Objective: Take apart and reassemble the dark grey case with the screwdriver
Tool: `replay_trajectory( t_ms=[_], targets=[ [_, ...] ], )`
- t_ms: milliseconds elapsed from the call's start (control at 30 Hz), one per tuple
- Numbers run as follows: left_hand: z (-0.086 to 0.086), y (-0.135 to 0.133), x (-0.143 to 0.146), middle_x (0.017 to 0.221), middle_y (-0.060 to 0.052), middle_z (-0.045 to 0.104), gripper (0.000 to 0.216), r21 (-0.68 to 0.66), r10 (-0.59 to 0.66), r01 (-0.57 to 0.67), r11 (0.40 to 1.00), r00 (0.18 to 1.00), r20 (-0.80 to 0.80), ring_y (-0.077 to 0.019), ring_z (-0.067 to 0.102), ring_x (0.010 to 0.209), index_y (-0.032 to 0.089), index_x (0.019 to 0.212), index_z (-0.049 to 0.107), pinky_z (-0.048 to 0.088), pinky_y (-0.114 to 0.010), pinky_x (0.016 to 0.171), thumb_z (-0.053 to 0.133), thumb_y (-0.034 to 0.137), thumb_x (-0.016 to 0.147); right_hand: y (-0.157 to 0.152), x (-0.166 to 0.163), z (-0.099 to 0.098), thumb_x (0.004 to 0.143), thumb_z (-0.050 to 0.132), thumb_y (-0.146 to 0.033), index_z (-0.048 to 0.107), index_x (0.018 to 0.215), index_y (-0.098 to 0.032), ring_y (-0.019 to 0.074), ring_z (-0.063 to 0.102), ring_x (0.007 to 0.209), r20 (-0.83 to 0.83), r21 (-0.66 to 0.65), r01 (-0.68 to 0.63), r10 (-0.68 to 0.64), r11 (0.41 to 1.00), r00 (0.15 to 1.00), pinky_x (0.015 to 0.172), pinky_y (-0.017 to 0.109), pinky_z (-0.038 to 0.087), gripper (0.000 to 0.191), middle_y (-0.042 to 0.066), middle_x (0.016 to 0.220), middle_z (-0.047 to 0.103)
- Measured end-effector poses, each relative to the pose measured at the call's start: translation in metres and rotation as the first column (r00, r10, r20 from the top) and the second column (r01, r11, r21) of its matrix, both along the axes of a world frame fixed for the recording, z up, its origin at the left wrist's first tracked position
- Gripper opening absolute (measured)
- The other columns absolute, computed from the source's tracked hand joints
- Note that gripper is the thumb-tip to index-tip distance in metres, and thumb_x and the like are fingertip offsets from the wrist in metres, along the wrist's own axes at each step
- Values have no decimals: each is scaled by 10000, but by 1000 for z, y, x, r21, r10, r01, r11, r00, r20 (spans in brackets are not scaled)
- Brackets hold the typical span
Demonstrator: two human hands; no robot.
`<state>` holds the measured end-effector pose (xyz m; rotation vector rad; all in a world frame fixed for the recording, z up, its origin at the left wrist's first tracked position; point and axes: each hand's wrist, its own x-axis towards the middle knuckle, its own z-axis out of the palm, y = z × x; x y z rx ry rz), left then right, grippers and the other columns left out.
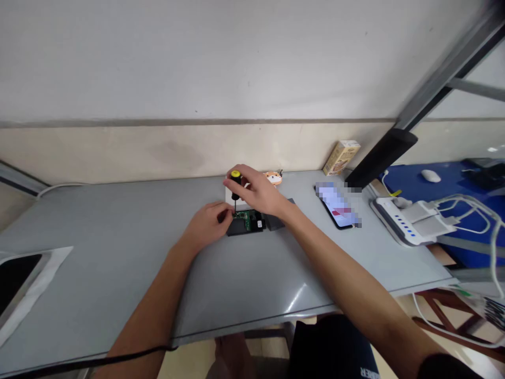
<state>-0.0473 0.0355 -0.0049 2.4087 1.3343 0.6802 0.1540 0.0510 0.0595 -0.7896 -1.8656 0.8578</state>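
Note:
A screwdriver (235, 190) with a black handle and a yellow cap stands upright in my right hand (258, 189), its shaft pointing down. The tip meets the upper left corner of an opened black device with a green circuit board (248, 220). At that same corner, the thumb and fingertips of my left hand (209, 225) are pinched together beside the screwdriver tip. Whatever they hold is too small to make out. A dark grey flat cover (275, 222) lies at the device's right, partly hidden by my right wrist. Behind my right hand, a white sheet (229, 199) shows in part.
An orange bear-faced item (273, 178) sits near the wall. Rightward are a phone (335, 204), a small carton (341, 157), a black padded post (381, 158) and a white power strip (410, 221) with cables. A dark-screened tablet-like item (18, 276) lies at far left.

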Motion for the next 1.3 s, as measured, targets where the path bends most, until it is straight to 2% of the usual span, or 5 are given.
replay_trajectory(
  t_ms=[233,733,967,1133,1300],
  targets=[
    [-1,2,-1,913,-25,720,200,-33,-5,6,999,999,33,-189,642,804,206,919,682,480,-323,780,486,240,940,6,-16,-7,975,571,-427,390,804,-241,122,406,675,-86,18,106,-104,994,991,642,288,377,311,-44,744,431],
    [0,0,-1,951,-25,732,223,-46,-5,6,999,1000,23,-181,650,809,206,984,709,478,-310,763,490,238,953,12,-21,-31,994,471,-632,578,1003,-263,102,435,569,-683,-279,-200,-47,939,729,559,271,392,384,-49,685,423],
    [-3,1,-2,931,-27,709,202,-17,-20,20,1000,1000,17,-180,628,801,202,973,686,474,-319,774,488,230,951,10,-18,-32,844,730,-596,512,808,-238,100,573,669,-664,-352,-201,-93,914,742,666,279,483,421,-14,864,608],
    [-4,1,-2,897,-26,694,209,-27,-7,7,1000,1000,13,-176,612,767,206,959,690,468,-316,745,485,247,953,10,-23,-33,875,614,-707,509,805,-246,94,371,533,-679,-362,-181,-125,914,724,533,261,356,478,-69,627,389],
    [-2,1,0,917,-32,704,215,-26,-6,7,1000,1000,31,-175,614,776,202,960,693,473,-318,760,483,245,952,13,-17,-32,872,608,-716,607,914,-247,114,506,659,-724,-382,-253,-118,889,679,659,279,461,470,-21,769,514]
  ],
)
